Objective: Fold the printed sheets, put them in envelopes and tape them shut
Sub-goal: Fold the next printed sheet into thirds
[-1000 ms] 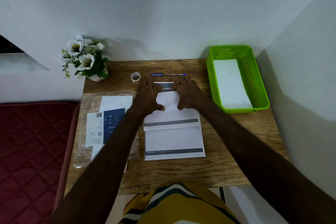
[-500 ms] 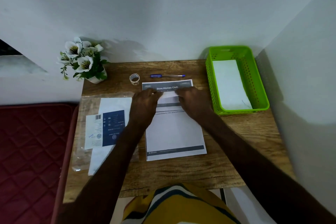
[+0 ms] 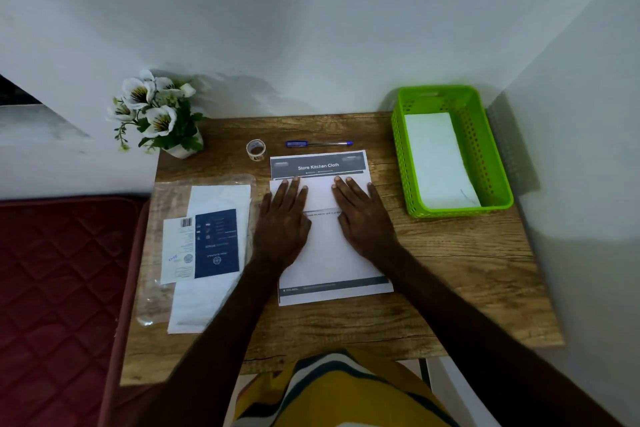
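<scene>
A stack of printed sheets (image 3: 332, 260) lies in the middle of the wooden desk, its dark header "Store Kitchen Cloth" at the far end. A folded white sheet (image 3: 320, 194) rests across the stack just below that header. My left hand (image 3: 282, 222) lies flat, palm down, on the folded sheet's left part. My right hand (image 3: 363, 215) lies flat on its right part. Both hands have fingers spread and grip nothing. A clear plastic pack of white envelopes (image 3: 207, 243) with a blue label lies to the left. A small tape roll (image 3: 256, 149) stands behind the sheets.
A blue pen (image 3: 318, 143) lies beside the tape. A green perforated basket (image 3: 398, 149) at the right holds a white envelope (image 3: 436, 159). A pot of white flowers (image 3: 159, 118) stands at the far left corner. Walls close off the back and right; a red mattress (image 3: 52, 288) lies left.
Both hands have slid from the far edge of the paper back toward me and now lie flat. The printed header, mostly covered before, is in view.
</scene>
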`<state>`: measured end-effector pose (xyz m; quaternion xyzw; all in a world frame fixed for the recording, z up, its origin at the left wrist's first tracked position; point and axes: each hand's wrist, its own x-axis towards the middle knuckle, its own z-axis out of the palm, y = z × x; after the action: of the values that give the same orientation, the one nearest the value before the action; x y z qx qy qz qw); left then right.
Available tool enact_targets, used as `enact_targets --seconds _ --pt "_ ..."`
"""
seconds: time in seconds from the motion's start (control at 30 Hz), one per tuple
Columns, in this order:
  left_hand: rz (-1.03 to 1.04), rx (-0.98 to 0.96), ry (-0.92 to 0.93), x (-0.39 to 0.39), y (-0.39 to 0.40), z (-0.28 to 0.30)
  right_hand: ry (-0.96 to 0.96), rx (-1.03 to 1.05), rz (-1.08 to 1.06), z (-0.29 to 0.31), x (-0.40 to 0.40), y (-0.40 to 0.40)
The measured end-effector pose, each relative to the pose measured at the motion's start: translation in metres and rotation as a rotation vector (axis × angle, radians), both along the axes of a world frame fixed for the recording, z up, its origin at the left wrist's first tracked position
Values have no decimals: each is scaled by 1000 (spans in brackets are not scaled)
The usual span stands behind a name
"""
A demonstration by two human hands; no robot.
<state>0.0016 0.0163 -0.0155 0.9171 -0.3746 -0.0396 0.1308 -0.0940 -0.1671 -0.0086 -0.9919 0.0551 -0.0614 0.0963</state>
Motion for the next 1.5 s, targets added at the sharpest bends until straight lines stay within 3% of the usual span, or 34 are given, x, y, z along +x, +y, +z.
enact_targets --seconds 0.2,0.47,0.87,1.3,1.5 --pt "23 -9 -1 2 -3 -4 -62 -11 -57 -4 11 13" --pt "66 -5 70 2 -3 -7 130 5 37 -11 27 34" --pt "183 36 84 -6 -7 -9 171 57 -264 -20 -1 -6" --pt "186 44 91 -2 -6 0 206 53 -272 -14 -2 -4" --pt "176 -90 186 5 2 6 179 88 -254 -8 -3 -3"
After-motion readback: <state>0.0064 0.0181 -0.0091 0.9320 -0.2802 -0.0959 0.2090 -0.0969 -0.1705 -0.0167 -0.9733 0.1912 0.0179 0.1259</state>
